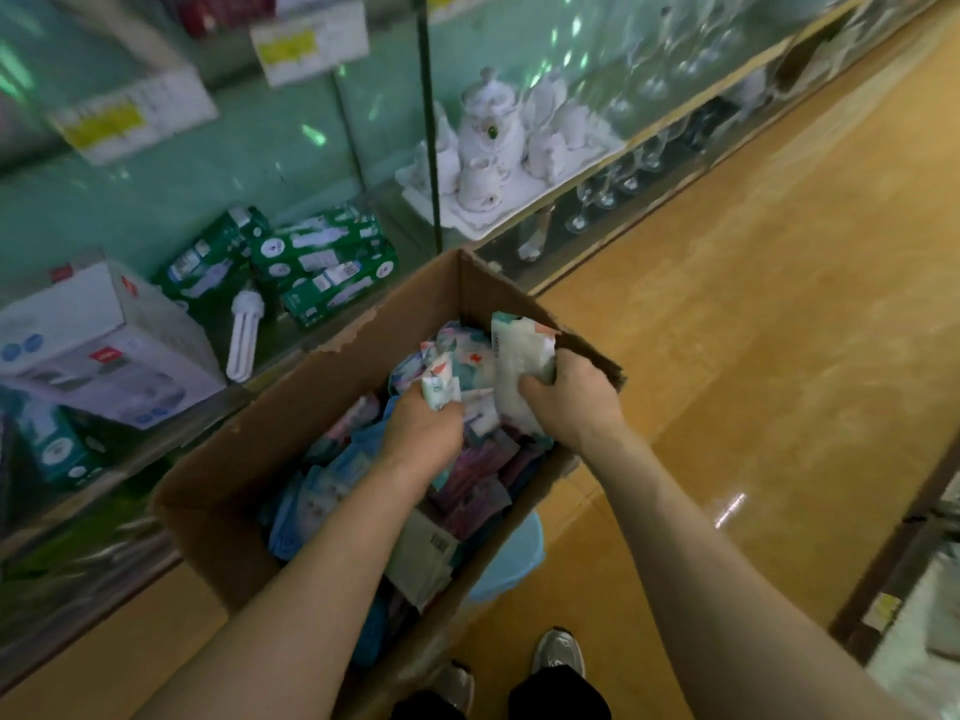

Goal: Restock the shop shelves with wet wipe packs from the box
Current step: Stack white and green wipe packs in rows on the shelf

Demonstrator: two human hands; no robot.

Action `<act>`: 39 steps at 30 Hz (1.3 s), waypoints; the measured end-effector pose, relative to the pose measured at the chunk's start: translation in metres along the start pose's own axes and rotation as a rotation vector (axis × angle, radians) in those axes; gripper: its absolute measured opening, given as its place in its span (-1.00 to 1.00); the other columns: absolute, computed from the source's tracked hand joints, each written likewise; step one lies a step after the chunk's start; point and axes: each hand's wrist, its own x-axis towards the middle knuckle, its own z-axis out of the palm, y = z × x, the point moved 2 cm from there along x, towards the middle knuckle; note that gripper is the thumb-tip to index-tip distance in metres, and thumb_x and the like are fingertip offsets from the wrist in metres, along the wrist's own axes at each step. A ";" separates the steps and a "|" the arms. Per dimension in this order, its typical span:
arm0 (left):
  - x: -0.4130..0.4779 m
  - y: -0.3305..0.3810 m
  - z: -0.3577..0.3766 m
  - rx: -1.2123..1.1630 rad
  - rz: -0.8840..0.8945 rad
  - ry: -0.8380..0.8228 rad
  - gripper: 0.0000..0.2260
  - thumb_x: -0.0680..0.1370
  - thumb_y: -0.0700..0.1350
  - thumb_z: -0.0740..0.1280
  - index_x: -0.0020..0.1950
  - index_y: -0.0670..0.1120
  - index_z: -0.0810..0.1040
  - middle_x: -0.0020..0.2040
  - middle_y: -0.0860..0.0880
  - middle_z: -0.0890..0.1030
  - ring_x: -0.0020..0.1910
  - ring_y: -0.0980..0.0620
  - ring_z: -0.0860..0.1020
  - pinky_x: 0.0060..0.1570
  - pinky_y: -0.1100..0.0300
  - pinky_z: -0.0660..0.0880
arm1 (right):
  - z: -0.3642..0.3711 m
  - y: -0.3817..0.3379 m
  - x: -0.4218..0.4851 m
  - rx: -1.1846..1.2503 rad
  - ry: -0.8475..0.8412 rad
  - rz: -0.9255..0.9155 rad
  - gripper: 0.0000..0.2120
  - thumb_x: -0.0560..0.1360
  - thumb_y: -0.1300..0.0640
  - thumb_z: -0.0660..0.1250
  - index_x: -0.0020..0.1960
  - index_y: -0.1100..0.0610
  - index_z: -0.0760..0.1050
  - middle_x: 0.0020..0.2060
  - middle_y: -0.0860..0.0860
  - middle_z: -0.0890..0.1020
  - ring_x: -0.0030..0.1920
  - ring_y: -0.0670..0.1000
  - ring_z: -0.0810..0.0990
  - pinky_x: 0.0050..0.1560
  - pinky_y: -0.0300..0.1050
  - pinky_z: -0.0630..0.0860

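Inside an open cardboard box (pixel 244 449), a loose heap of wet wipe packs (pixel 472 485) is seen, blue ones towards the left wall and purple ones towards the right. Both bare forearms are stretched down into the box from the near side. A small white and teal pack (pixel 440 389) is gripped by the left hand (pixel 423 433), its fingers curled round the pack's lower end, just above the heap. A larger white pack (pixel 519 356) is clutched by the right hand (pixel 571 402), with the fingers wrapped over its right edge; this pack is held upright close to the box's far right rim. The two held packs are near each other, with more packs bunched between them.

The box is set on the tan floor (pixel 779 304), right beside a glass cabinet (pixel 156 200). Something light blue (pixel 514 558) is glimpsed under the box's right side; what it is cannot be told. Behind the glass, green cartons (pixel 311 267) are stacked, a bare white light bulb (pixel 244 335) is laid beside them, and a big white carton (pixel 98 345) is placed further left. A white tea set (pixel 493 142) is displayed in the next section, with stemmed glasses (pixel 608 194) on the shelf below. Two shoes (pixel 558 654) are visible at the bottom edge. The whole view is somewhat blurred.
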 end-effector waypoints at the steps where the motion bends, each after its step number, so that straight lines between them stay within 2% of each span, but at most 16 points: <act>1: -0.011 0.014 -0.001 -0.017 0.021 -0.007 -0.67 0.59 -0.17 0.23 0.36 -0.13 0.45 0.23 -0.15 0.54 0.18 -0.16 0.51 0.06 0.13 0.43 | -0.011 -0.001 -0.014 0.046 0.051 -0.006 -0.81 0.54 0.03 0.24 -0.04 0.17 0.39 -0.21 0.06 0.50 -0.13 0.16 0.54 -0.21 -0.04 0.42; 4: -0.045 0.053 0.001 -0.051 0.081 -0.028 -0.66 0.58 -0.16 0.25 0.36 -0.14 0.45 0.22 -0.17 0.55 0.15 -0.17 0.53 -0.03 0.15 0.42 | -0.050 0.000 -0.056 0.130 0.216 -0.002 -0.86 0.56 0.05 0.21 -0.01 0.14 0.37 -0.29 0.00 0.46 -0.21 0.13 0.48 -0.32 -0.10 0.31; 7: -0.083 0.087 0.008 -0.073 0.162 -0.062 -0.65 0.57 -0.16 0.25 0.37 -0.11 0.44 0.20 -0.15 0.56 0.13 -0.15 0.54 -0.06 0.17 0.38 | -0.095 0.011 -0.097 0.232 0.401 0.044 -0.83 0.57 0.04 0.17 0.04 0.14 0.42 -0.20 0.04 0.54 -0.17 0.14 0.52 -0.25 -0.08 0.34; 11: -0.141 0.127 0.031 -0.112 0.290 -0.127 -0.64 0.57 -0.16 0.25 0.37 -0.10 0.43 0.20 -0.11 0.56 0.13 -0.14 0.54 0.00 0.13 0.44 | -0.148 0.034 -0.160 0.326 0.574 0.122 -0.86 0.57 0.04 0.14 -0.05 0.10 0.39 -0.24 -0.03 0.52 -0.17 0.09 0.51 -0.21 -0.04 0.38; 13: -0.172 0.144 0.051 -0.125 0.334 -0.194 -0.70 0.57 -0.14 0.24 0.31 -0.10 0.45 0.14 -0.09 0.58 0.07 -0.13 0.56 0.02 0.07 0.51 | -0.170 0.047 -0.191 0.367 0.664 0.161 -0.85 0.57 0.03 0.15 -0.05 0.09 0.40 -0.23 -0.05 0.52 -0.15 0.08 0.52 -0.17 -0.02 0.42; 16: -0.220 0.166 0.089 -0.097 0.439 -0.314 -0.81 0.57 -0.14 0.22 0.17 0.02 0.43 -0.04 0.01 0.55 -0.04 -0.05 0.54 -0.07 0.10 0.48 | -0.199 0.073 -0.235 0.387 0.790 0.221 -0.84 0.58 0.03 0.15 0.00 0.10 0.42 -0.22 -0.05 0.53 -0.15 0.06 0.53 -0.16 -0.04 0.42; 18: -0.251 0.179 0.114 -0.054 0.519 -0.383 -0.83 0.56 -0.14 0.21 0.12 0.04 0.41 -0.06 0.01 0.55 -0.05 -0.05 0.53 -0.05 0.11 0.47 | -0.216 0.094 -0.261 0.382 0.869 0.264 -0.84 0.59 0.03 0.16 -0.01 0.11 0.41 -0.24 -0.04 0.51 -0.16 0.07 0.51 -0.21 -0.07 0.35; 21: -0.297 0.194 0.152 -0.004 0.594 -0.482 -0.86 0.54 -0.12 0.21 0.08 0.04 0.42 0.00 -0.04 0.58 0.00 -0.11 0.55 0.07 0.01 0.52 | -0.239 0.129 -0.300 0.379 0.982 0.329 -0.86 0.59 0.04 0.16 -0.04 0.10 0.40 -0.24 -0.03 0.51 -0.17 0.07 0.49 -0.22 -0.07 0.29; 23: -0.328 0.201 0.178 0.017 0.639 -0.542 -0.88 0.54 -0.12 0.21 0.05 0.05 0.42 -0.01 -0.05 0.59 0.01 -0.12 0.56 0.10 -0.03 0.52 | -0.254 0.153 -0.326 0.377 1.042 0.368 -0.83 0.58 0.04 0.16 0.07 0.09 0.45 -0.13 0.01 0.58 -0.10 0.07 0.53 -0.17 -0.05 0.37; 25: -0.358 0.208 0.204 0.021 0.681 -0.606 -0.87 0.53 -0.13 0.22 0.06 0.01 0.46 -0.03 -0.06 0.59 0.00 -0.14 0.57 0.09 -0.04 0.53 | -0.269 0.175 -0.351 0.393 1.109 0.399 -0.80 0.57 0.06 0.17 0.13 0.10 0.46 -0.10 0.03 0.60 -0.07 0.08 0.56 -0.10 -0.01 0.46; 29: -0.420 0.219 0.255 0.007 0.740 -0.760 -0.81 0.55 -0.13 0.22 0.14 0.02 0.48 -0.02 -0.05 0.60 -0.02 -0.12 0.58 0.04 -0.04 0.55 | -0.299 0.221 -0.404 0.399 1.239 0.467 -0.82 0.57 0.08 0.19 0.09 0.12 0.48 -0.13 0.02 0.57 -0.10 0.07 0.53 -0.14 -0.05 0.42; 31: -0.448 0.223 0.280 -0.015 0.768 -0.832 -0.80 0.56 -0.14 0.22 0.16 0.04 0.46 0.00 -0.03 0.60 -0.03 -0.08 0.57 0.00 0.03 0.54 | -0.312 0.244 -0.427 0.368 1.295 0.510 -0.82 0.56 0.08 0.19 0.09 0.11 0.49 -0.12 0.04 0.59 -0.11 0.08 0.53 -0.20 -0.07 0.39; 35: -0.507 0.225 0.323 -0.050 0.800 -0.989 -0.80 0.58 -0.16 0.21 0.18 0.01 0.44 -0.07 0.01 0.55 -0.15 0.03 0.51 -0.26 0.16 0.43 | -0.330 0.285 -0.477 0.320 1.389 0.617 -0.80 0.56 0.08 0.17 0.12 0.07 0.49 -0.11 0.04 0.58 -0.13 0.08 0.53 -0.22 -0.09 0.38; 37: -0.537 0.222 0.342 -0.056 0.793 -1.062 -0.79 0.57 -0.18 0.22 0.19 -0.03 0.47 -0.11 0.02 0.55 -0.15 0.01 0.51 -0.21 0.15 0.44 | -0.335 0.303 -0.503 0.322 1.447 0.658 -0.80 0.55 0.08 0.17 0.12 0.06 0.49 -0.08 0.05 0.59 -0.09 0.09 0.53 -0.16 -0.06 0.44; 39: -0.565 0.220 0.357 -0.070 0.735 -1.130 -0.82 0.54 -0.16 0.25 0.12 -0.06 0.52 -0.11 -0.05 0.59 -0.11 -0.08 0.56 -0.06 0.08 0.52 | -0.339 0.320 -0.528 0.353 1.507 0.691 -0.80 0.54 0.06 0.16 0.09 0.02 0.50 -0.07 0.05 0.59 -0.05 0.11 0.55 -0.06 0.01 0.51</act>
